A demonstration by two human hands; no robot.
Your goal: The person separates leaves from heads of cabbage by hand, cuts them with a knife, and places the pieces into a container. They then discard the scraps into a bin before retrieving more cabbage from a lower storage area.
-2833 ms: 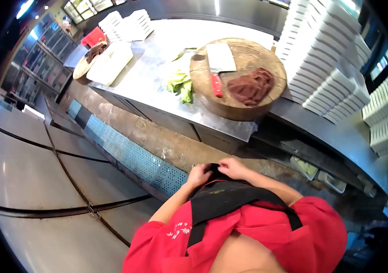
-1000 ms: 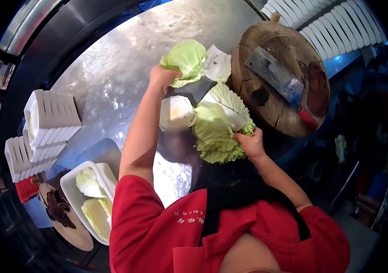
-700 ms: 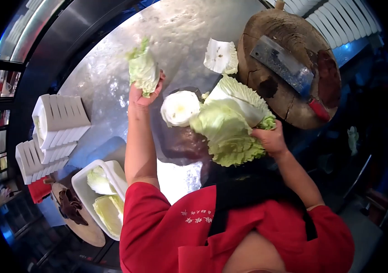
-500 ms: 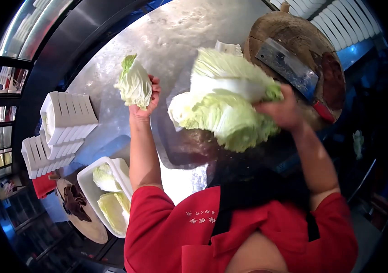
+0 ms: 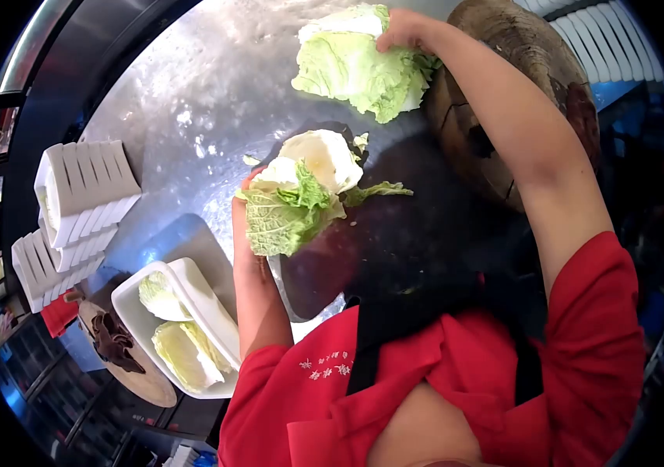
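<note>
My right hand, at the top of the view, grips the edge of a large piece of pale green cabbage over the metal table. Nearer to me, my left hand is closed around smaller cabbage leaves, its fingers mostly hidden behind them. Right beside these leaves lies a whitish cabbage piece, with a ragged green leaf to its right on the table.
Left of my left arm, a white tub holds cabbage pieces. Stacked white trays stand further left, above a round board with dark cloth. A thick wooden chopping block is at the upper right beside my right arm.
My right hand has moved up and away from me with the large cabbage piece. My left hand has come down, and its leaves are now beside the whitish piece. The view has shifted.
</note>
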